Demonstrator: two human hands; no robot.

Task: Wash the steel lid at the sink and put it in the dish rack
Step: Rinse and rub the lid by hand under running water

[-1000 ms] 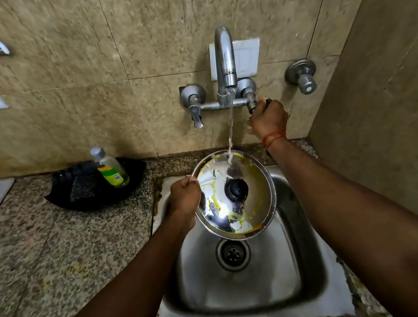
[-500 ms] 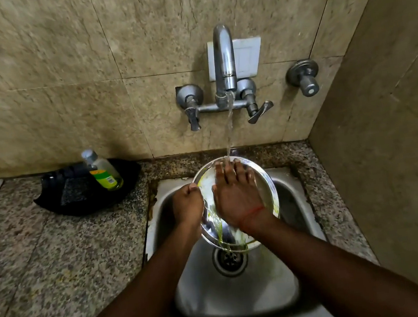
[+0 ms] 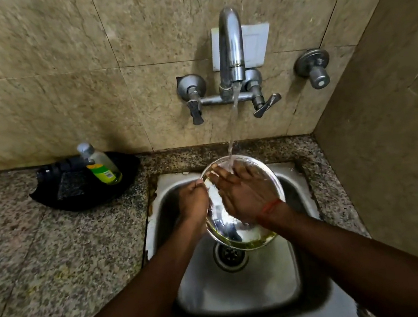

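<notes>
The round steel lid point(image 3: 235, 231) is held tilted over the steel sink point(image 3: 237, 288), with yellow-green residue along its lower rim. My left hand point(image 3: 194, 203) grips the lid's left edge. My right hand point(image 3: 245, 193) lies flat on the lid's face with fingers spread, covering its knob. Water runs from the tap point(image 3: 230, 48) onto the lid's upper edge and my right fingertips. No dish rack is in view.
A black tray point(image 3: 73, 193) on the granite counter point(image 3: 55, 260) left of the sink holds a dish soap bottle point(image 3: 101, 165) and a dark scrub pad. A separate valve point(image 3: 314, 68) sticks out of the wall at right. The tiled side wall stands close on the right.
My right hand left the tap's right handle and came down flat onto the lid's face. The water stream grew stronger. The lid sits slightly lower over the sink.
</notes>
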